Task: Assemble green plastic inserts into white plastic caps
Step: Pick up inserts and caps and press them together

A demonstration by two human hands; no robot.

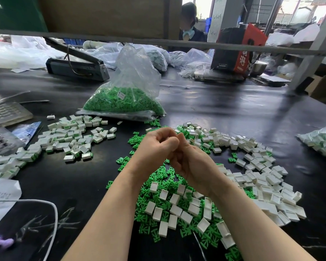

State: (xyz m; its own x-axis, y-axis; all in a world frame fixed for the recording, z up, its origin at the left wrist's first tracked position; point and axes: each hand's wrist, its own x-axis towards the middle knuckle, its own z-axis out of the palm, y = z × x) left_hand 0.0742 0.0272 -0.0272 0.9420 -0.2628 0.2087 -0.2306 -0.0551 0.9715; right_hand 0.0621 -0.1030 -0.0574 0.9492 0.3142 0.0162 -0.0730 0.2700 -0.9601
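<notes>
My left hand (154, 147) and my right hand (190, 159) meet above the middle of the black table, fingers curled and pressed against each other. Whatever lies between the fingers is hidden. Under and in front of them spreads a heap of loose green inserts (147, 202) with white caps (174, 198) scattered on top. More empty white caps (267, 181) are piled to the right. On the left lies a pile of white caps with green showing in them (70, 138).
A clear bag of green inserts (124, 100) stands behind the hands. A bag of caps (324, 142) lies at the right edge. Plastic trays (6, 112) and a white cable (53, 223) are on the left. A heat sealer (77, 66) and a red-black box (237, 48) stand at the back, with a person (190, 25) beyond.
</notes>
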